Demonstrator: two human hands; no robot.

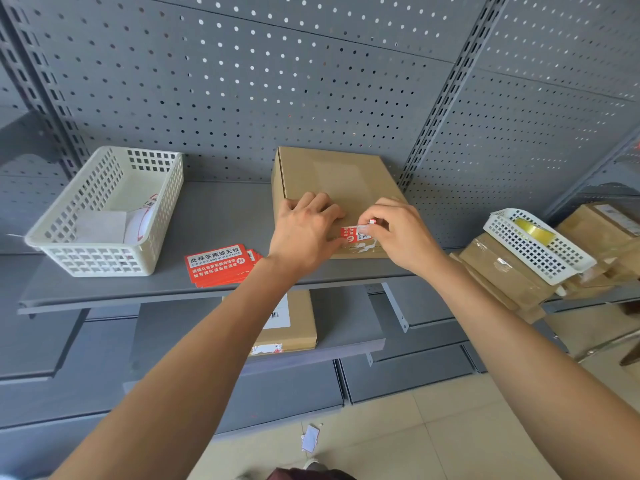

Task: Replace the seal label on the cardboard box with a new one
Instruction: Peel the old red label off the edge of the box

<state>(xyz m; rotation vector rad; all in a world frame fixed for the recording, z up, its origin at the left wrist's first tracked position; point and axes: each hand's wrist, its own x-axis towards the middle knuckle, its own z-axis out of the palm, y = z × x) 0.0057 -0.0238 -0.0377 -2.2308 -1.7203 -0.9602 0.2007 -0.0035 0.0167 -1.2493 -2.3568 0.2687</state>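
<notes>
- Sitting on the grey shelf (214, 220), the cardboard box (332, 181) is the reference.
- Left hand (304, 226) presses flat, fingers spread, on its near-left top.
- Right hand (398, 233) pinches the old seal label (353, 233) at the box's near edge, apparently half-peeled, long axis left-right.
- New labels (218, 266) lie left of the box.

Your left hand (304, 230) covers the near left corner of the cardboard box (341, 183), and your right hand (398, 233) hides the right end of the red seal label (353, 234), so its print is unreadable. The papers inside the white basket (104, 216) are half hidden by its wall. The parcels at right (595, 230) run off the picture's edge.
</notes>
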